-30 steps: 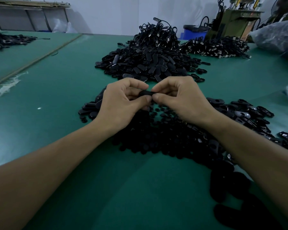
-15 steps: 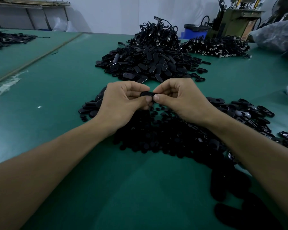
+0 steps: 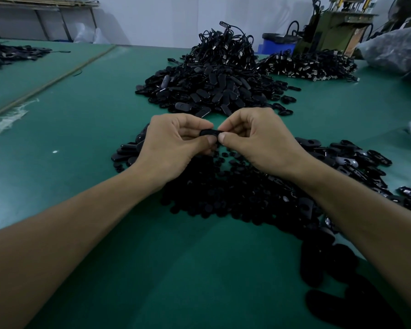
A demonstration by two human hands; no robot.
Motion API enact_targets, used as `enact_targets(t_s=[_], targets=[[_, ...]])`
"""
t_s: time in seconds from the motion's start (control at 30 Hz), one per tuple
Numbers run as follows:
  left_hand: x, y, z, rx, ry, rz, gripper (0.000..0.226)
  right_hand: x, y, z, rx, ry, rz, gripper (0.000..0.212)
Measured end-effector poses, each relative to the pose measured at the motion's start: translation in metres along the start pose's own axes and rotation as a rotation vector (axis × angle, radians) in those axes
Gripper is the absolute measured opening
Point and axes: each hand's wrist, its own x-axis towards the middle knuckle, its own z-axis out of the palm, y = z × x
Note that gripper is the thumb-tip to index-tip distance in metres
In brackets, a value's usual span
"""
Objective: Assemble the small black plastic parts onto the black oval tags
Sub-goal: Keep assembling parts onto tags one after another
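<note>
A black oval tag [image 3: 209, 133] is pinched between both hands above the green table. My left hand [image 3: 173, 143] grips its left end with thumb and curled fingers. My right hand [image 3: 254, 141] pinches its right end, thumb tip against it. Whether a small part sits on the tag is hidden by the fingers. Under my hands lies a spread of small black round parts [image 3: 226, 191]. Loose oval tags [image 3: 356, 160] lie to the right and a few more tags [image 3: 128, 153] to the left.
A large heap of black tags with cords [image 3: 214, 77] rises behind my hands. Another pile [image 3: 311, 65] lies far right, by a plastic bag [image 3: 396, 51] and a green machine [image 3: 337, 27]. A third pile [image 3: 7, 53] is at far left. Bare green table [image 3: 64, 129] lies on the left.
Both hands have stayed together on the tag with only slight shifts of the fingers. The piles have not moved.
</note>
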Motion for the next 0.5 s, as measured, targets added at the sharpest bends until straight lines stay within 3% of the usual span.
enact_targets(t_s=[0.37,0.5], targets=[[0.001,0.002,-0.002,0.155,0.077,0.032,0.018,0.001,-0.002,-0.004,0.017,-0.04,0.043,0.005],[0.0,0.001,-0.004,0.37,0.209,0.187,0.02,0.003,0.008,-0.012,-0.402,0.036,0.103,0.028]])
